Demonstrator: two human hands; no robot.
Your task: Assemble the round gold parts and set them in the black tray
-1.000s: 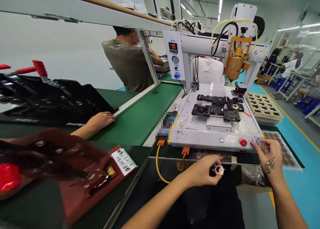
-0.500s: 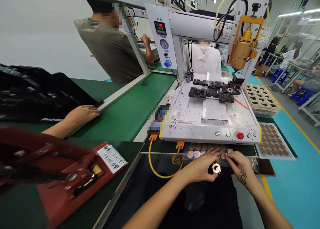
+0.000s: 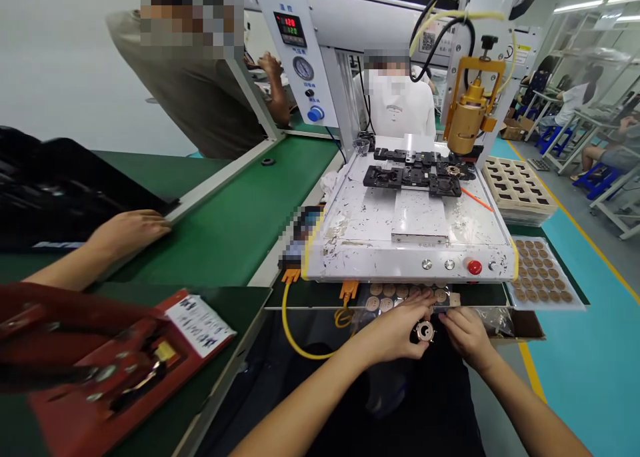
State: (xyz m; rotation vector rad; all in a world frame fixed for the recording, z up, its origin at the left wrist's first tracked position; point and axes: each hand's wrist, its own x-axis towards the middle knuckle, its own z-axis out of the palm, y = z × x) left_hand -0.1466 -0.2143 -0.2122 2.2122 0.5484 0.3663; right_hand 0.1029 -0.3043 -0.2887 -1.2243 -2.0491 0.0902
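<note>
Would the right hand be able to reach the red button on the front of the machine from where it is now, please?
Probably yes: the right hand sits just below the machine's front panel, and nothing shows between it and the red button. It would have to leave the round part.

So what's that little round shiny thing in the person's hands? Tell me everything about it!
The small round silvery metal ring part looks like a flat disc with a dark hole in its middle and a pale copper tint. The left hand pinches it with its fingers, the right hand touches its other side, just below the white machine's front edge.
</note>
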